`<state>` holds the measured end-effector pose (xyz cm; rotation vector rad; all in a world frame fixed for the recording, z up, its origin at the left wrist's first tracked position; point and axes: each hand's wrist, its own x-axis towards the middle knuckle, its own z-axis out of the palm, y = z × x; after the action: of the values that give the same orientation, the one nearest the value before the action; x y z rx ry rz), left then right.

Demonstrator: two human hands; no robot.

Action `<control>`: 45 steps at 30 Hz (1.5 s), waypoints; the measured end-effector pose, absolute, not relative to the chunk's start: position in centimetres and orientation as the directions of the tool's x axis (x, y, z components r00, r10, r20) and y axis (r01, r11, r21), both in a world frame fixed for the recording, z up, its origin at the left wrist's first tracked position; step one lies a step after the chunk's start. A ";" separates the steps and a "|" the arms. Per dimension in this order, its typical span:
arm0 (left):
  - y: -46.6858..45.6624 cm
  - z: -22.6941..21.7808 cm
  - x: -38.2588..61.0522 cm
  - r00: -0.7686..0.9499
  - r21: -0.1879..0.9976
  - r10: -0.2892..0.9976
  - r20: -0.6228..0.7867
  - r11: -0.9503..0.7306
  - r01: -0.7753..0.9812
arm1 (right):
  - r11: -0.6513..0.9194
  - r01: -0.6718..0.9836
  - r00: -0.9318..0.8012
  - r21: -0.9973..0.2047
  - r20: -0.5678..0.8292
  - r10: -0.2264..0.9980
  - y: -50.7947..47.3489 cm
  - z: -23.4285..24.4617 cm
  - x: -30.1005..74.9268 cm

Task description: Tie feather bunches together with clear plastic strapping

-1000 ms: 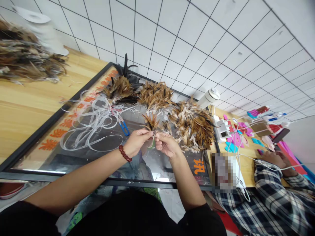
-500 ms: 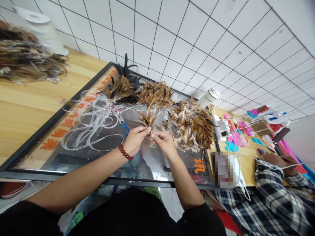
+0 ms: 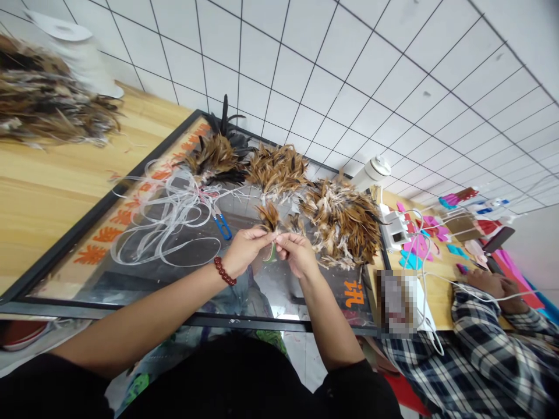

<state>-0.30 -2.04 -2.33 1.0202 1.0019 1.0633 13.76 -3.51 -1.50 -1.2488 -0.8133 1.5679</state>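
My left hand (image 3: 244,250) pinches the base of a small bunch of brown feathers (image 3: 268,216) above a glass-topped table (image 3: 144,273). My right hand (image 3: 297,253) is closed right beside it, fingertips at the same feather stems, with something green showing between the hands. A red bead bracelet (image 3: 223,271) is on my left wrist. Piles of brown and black feathers (image 3: 340,224) lie just beyond both hands. A tangle of clear plastic strips (image 3: 166,218) and blue-handled snips (image 3: 222,226) lie to the left of my hands.
Another feather heap (image 3: 48,105) sits on the wooden surface at far left. A white bottle (image 3: 371,173), a white charger with cables (image 3: 395,230) and coloured paper scraps (image 3: 419,244) lie at right, where a person in a plaid sleeve (image 3: 489,343) works.
Both hands and the feather bunch shifted slightly left and up half a second ago, then came back right; the grip on the feathers stays the same.
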 end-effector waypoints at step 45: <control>-2.4 -2.5 -0.1 0.475 0.557 0.809 -0.347 0.585 -0.589 | 0.415 0.803 -0.182 -0.427 0.488 0.853 -4.0 -0.6 15.4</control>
<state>-0.10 -2.35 -2.45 0.3890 0.6306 0.8811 15.36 -3.96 -0.61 -1.4014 -1.9948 0.0952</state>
